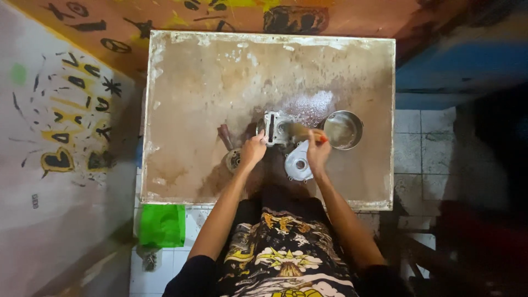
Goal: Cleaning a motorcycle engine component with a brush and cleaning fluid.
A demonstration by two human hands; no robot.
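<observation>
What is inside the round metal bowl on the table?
The metal bowl seems to hold a shallow clear liquid; its shiny bottom shows through. No object is visible inside.

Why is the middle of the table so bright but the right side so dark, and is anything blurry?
In the head view, light falls on the table, with a pale glare patch near the metal bowl. The right side sinks into deep shadow, hiding detail. The brush in the right hand is smeared by motion blur, while the left hand on the grey metal part looks sharper. The table's edges bow slightly from wide-lens distortion.
</observation>
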